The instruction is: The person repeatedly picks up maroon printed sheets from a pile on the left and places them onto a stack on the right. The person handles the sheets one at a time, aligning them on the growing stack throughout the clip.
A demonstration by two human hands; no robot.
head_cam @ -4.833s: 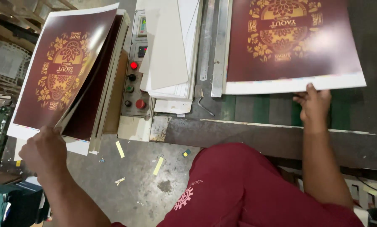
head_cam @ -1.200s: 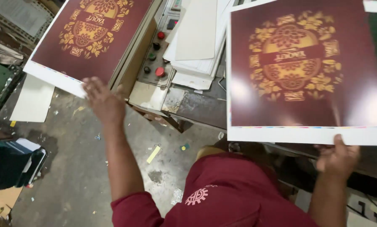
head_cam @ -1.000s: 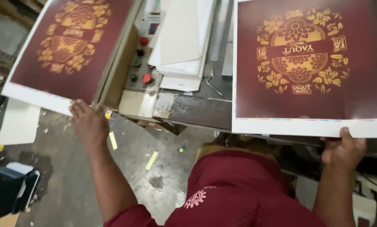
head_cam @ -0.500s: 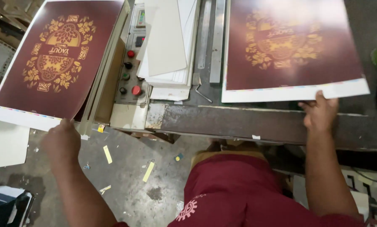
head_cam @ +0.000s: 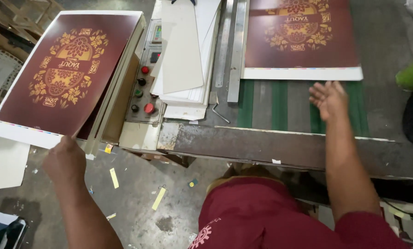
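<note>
**Sheet let go on the feed, next one pinched at the stack**

Grey, scrap-littered floor lies under a worn metal table (head_cam: 280, 143) with green belts running across it. From the head camera: half a second ago the right hand (head_cam: 330, 97) was pressed on the white margin of the maroon printed sheet (head_cam: 303, 39); now that sheet lies just beyond the fingertips, apart from them, and the hand hovers spread, palm down, holding nothing. So that sheet looks released onto the belts. Across the control panel (head_cam: 144, 87) and the white card pile (head_cam: 183, 60), the left hand (head_cam: 64, 159) pinches the near white edge of the top sheet (head_cam: 63, 74) on the stack, its corner lifted.
</note>
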